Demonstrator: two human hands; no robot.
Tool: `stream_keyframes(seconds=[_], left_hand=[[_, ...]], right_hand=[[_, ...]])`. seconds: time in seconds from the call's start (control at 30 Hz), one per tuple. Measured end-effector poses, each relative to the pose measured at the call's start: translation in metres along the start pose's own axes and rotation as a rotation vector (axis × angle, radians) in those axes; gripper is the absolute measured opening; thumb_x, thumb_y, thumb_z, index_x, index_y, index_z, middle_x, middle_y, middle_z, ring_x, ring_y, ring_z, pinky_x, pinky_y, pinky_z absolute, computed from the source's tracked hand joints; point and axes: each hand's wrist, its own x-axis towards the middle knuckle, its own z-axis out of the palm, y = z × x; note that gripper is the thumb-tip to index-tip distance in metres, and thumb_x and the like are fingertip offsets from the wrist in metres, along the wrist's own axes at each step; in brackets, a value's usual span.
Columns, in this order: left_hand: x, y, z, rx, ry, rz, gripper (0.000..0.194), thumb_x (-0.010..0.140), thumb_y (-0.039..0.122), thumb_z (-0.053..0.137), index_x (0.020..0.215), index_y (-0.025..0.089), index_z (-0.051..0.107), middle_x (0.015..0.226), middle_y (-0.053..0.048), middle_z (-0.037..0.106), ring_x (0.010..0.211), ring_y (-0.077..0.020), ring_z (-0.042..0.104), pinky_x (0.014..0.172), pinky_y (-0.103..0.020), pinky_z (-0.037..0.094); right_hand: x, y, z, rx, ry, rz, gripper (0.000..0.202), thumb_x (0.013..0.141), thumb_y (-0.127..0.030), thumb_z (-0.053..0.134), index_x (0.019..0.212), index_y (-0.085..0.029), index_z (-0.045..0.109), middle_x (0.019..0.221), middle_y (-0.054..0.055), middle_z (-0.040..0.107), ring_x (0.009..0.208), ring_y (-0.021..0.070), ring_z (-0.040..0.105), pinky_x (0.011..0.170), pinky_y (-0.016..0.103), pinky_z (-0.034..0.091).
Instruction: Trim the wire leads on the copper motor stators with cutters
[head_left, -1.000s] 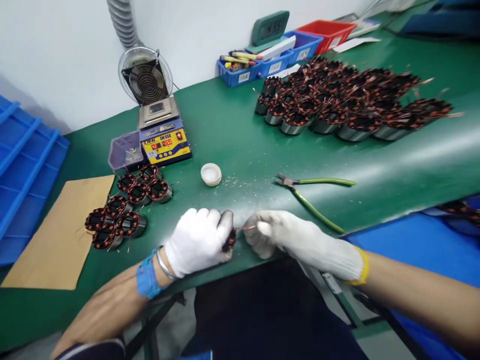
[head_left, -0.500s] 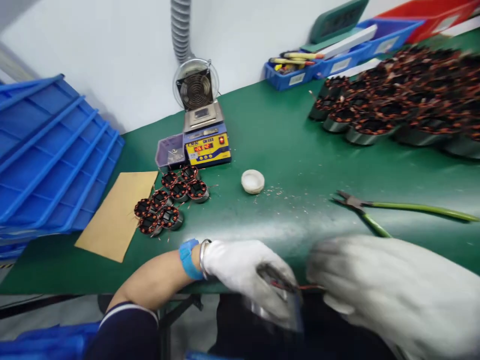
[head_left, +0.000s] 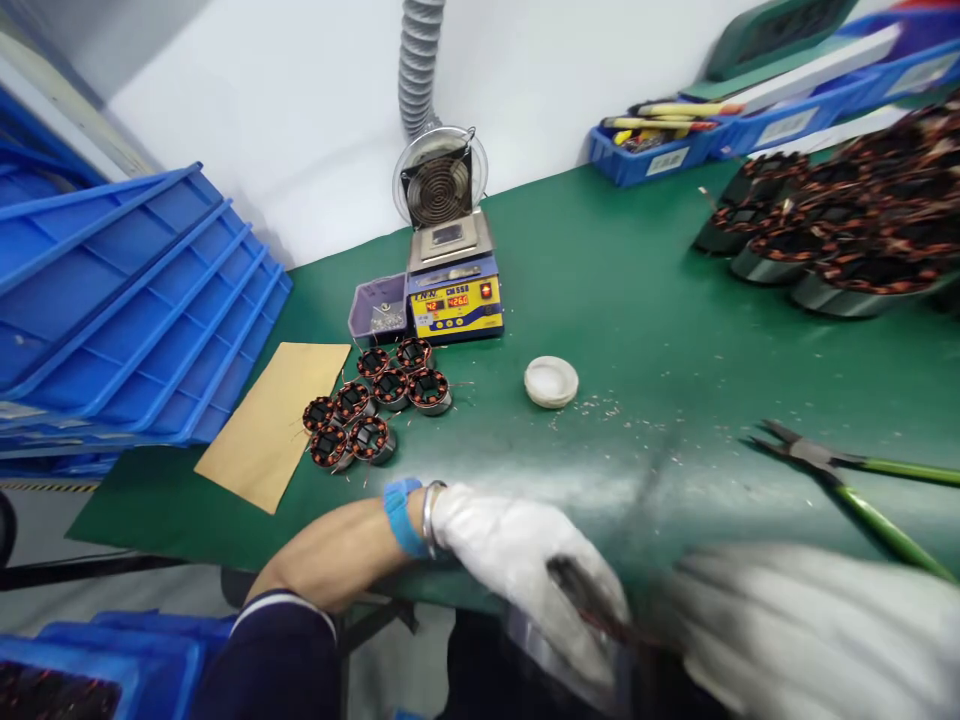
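- Green surface [head_left: 600, 300]: my work is at its near edge, similar cores [head_left: 391, 388] grouped left of center.
- Right hand [head_left: 802, 630]: motion-blurred, beside the left one. Can't tell how far open, or whether it has hold of anything.
- Left hand [head_left: 529, 570]: curled closed around one wound core.
- Cutters [head_left: 814, 456]: lying open, beyond my right hand.
- Held wound core [head_left: 577, 590]: in my left hand, at the edge. Probably dense for its size, rigid; smooth metal wall could slip in a glove. Grip that wall, not the windings.
- Coppery wire [head_left: 611, 627]: blurred, between my hands. Likely bends easily; go gently.
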Motion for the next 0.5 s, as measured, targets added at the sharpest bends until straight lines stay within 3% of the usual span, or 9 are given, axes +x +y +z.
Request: stream_keyframes(seconds=[0.07, 0.13, 0.2, 0.27, 0.37, 0.43, 0.5], left_hand=[[0.002, -0.001, 0.004, 0.160, 0.299, -0.099, 0.017, 0.076, 0.031, 0.079, 0.078, 0.019, 0.067, 0.071, 0.005, 0.071, 0.071, -0.0171, 0.072, 0.064, -0.022, 0.055], [0.010, -0.006, 0.011, 0.421, 0.646, -0.267, 0.034, 0.075, 0.052, 0.074, 0.084, 0.020, 0.067, 0.079, -0.002, 0.072, 0.072, -0.0231, 0.072, 0.064, -0.030, 0.057], [0.019, -0.014, 0.017, 0.577, 0.839, -0.436, 0.044, 0.075, 0.060, 0.068, 0.094, 0.020, 0.065, 0.090, -0.007, 0.072, 0.077, -0.0280, 0.073, 0.067, -0.035, 0.059], [0.023, -0.020, 0.019, 0.590, 0.840, -0.507, 0.048, 0.078, 0.064, 0.064, 0.099, 0.021, 0.063, 0.092, -0.008, 0.072, 0.079, -0.0289, 0.074, 0.068, -0.036, 0.059], [0.017, -0.026, 0.013, 0.562, 0.811, -0.491, 0.043, 0.084, 0.062, 0.058, 0.098, 0.022, 0.063, 0.081, -0.006, 0.072, 0.077, -0.0275, 0.073, 0.069, -0.035, 0.058], [0.009, -0.029, 0.006, 0.598, 0.899, -0.380, 0.033, 0.087, 0.048, 0.055, 0.103, 0.020, 0.064, 0.083, -0.007, 0.073, 0.077, -0.0260, 0.072, 0.072, -0.036, 0.058], [0.002, -0.031, 0.002, 0.624, 0.980, -0.160, 0.033, 0.083, 0.032, 0.055, 0.111, 0.018, 0.063, 0.095, -0.009, 0.074, 0.085, -0.0252, 0.071, 0.081, -0.038, 0.058]], right_hand=[[0.011, 0.019, -0.009, -0.080, -0.063, -0.033, 0.027, 0.092, -0.047, 0.054, 0.105, -0.039, 0.075, 0.094, 0.003, 0.080, 0.082, 0.0266, 0.074, 0.071, 0.041, 0.059], [0.020, 0.030, -0.013, -0.183, -0.132, 0.199, 0.034, 0.091, -0.052, 0.051, 0.104, -0.031, 0.076, 0.101, 0.007, 0.079, 0.081, 0.0298, 0.075, 0.066, 0.042, 0.060], [0.022, 0.029, -0.010, -0.107, -0.245, 0.397, 0.035, 0.091, -0.048, 0.049, 0.101, -0.028, 0.076, 0.100, 0.006, 0.079, 0.083, 0.0286, 0.076, 0.070, 0.041, 0.061], [0.020, 0.018, -0.002, -0.012, -0.320, 0.499, 0.035, 0.087, -0.047, 0.054, 0.107, -0.027, 0.074, 0.105, 0.006, 0.079, 0.089, 0.0281, 0.076, 0.074, 0.040, 0.062], [0.020, -0.004, 0.009, -0.029, -0.312, 0.533, 0.045, 0.078, -0.046, 0.066, 0.118, -0.026, 0.069, 0.112, 0.006, 0.077, 0.092, 0.0291, 0.075, 0.073, 0.038, 0.060], [0.023, -0.015, 0.013, -0.102, -0.269, 0.478, 0.050, 0.074, -0.045, 0.073, 0.119, -0.025, 0.067, 0.109, 0.007, 0.076, 0.091, 0.0298, 0.075, 0.071, 0.037, 0.058], [0.028, -0.022, 0.016, -0.169, -0.225, 0.399, 0.048, 0.072, -0.046, 0.076, 0.113, -0.024, 0.067, 0.102, 0.007, 0.075, 0.086, 0.0295, 0.073, 0.069, 0.036, 0.055]])
